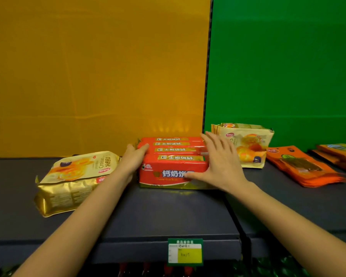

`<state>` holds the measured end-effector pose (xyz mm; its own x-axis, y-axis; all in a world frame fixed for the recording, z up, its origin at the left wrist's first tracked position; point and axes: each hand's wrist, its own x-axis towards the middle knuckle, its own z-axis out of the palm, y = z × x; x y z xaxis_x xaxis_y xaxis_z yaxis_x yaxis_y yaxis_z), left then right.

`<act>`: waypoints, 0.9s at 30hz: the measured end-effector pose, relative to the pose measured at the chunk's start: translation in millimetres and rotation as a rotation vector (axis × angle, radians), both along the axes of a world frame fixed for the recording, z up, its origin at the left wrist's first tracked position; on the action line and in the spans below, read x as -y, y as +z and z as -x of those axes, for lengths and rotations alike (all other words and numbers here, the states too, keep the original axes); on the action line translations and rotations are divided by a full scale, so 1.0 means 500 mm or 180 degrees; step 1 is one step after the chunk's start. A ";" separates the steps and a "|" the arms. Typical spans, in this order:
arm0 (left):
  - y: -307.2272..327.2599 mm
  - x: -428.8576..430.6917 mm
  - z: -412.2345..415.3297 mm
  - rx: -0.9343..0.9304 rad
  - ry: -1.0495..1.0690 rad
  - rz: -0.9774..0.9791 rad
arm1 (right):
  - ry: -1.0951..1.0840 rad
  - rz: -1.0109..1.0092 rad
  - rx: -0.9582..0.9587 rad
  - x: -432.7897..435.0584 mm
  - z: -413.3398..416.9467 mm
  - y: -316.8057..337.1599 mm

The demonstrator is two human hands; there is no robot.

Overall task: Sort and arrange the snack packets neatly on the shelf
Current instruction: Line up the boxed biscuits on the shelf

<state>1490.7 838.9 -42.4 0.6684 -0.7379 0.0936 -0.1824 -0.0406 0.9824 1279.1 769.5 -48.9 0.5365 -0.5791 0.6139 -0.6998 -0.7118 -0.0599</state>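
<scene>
Several red biscuit packets (172, 166) stand in a tight row, front to back, in the middle of the dark shelf (158, 212). My left hand (133, 159) presses flat against the row's left side, thumb on top. My right hand (218, 162) lies with spread fingers against the row's right side and front corner. A gold croissant packet (72, 180) lies tilted to the left. Another gold pastry packet (248, 144) stands upright behind my right hand. A stack of orange packets (302, 166) lies further right.
A yellow back panel (98, 76) and a green one (284, 66) meet at a dark divider behind the red row. More orange packets (340, 154) lie at the far right. A green and yellow price tag (185, 252) hangs on the shelf's front edge.
</scene>
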 end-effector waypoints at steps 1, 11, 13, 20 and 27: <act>0.001 -0.002 -0.001 -0.0091 0.0004 -0.0004 | 0.0021 -0.0314 0.0417 -0.002 0.005 -0.001; -0.003 -0.003 0.008 -0.1363 -0.0188 0.0362 | 0.0997 -0.3680 0.2648 0.028 0.025 -0.045; -0.003 -0.004 0.013 -0.1408 -0.0185 0.0350 | 0.0922 -0.3617 0.2647 0.030 0.011 -0.046; -0.003 -0.006 0.019 -0.1029 -0.0029 0.0049 | 0.0695 -0.3485 0.2517 0.052 -0.026 -0.049; 0.010 -0.016 0.036 -0.0279 0.0096 -0.0008 | 0.0831 -0.3606 0.2263 0.053 -0.008 -0.032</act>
<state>1472.5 846.8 -37.5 0.6958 -0.7175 0.0321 -0.0944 -0.0471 0.9944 1283.1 743.1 -64.9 0.4770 -0.8768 0.0613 -0.1270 -0.1378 -0.9823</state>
